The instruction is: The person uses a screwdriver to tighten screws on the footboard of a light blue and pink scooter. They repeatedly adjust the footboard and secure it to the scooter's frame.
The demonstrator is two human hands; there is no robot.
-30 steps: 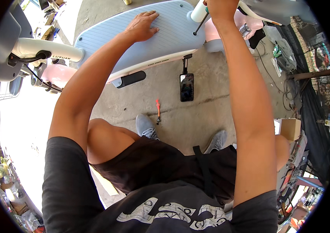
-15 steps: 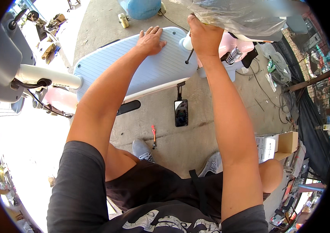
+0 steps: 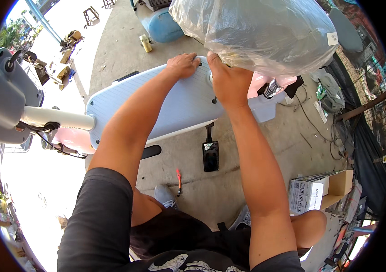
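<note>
Head view | from wearer's head | faces down, left hand (image 3: 183, 66) and right hand (image 3: 232, 86) near (wide fisheye)

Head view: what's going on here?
Someone is working at the pale-blue footboard of a scooter. The left hand touches its far edge; the right hand is curled near its right end, beside clear plastic wrap. Whether it grips anything is hidden. A thin orange item lies on the floor.
</note>
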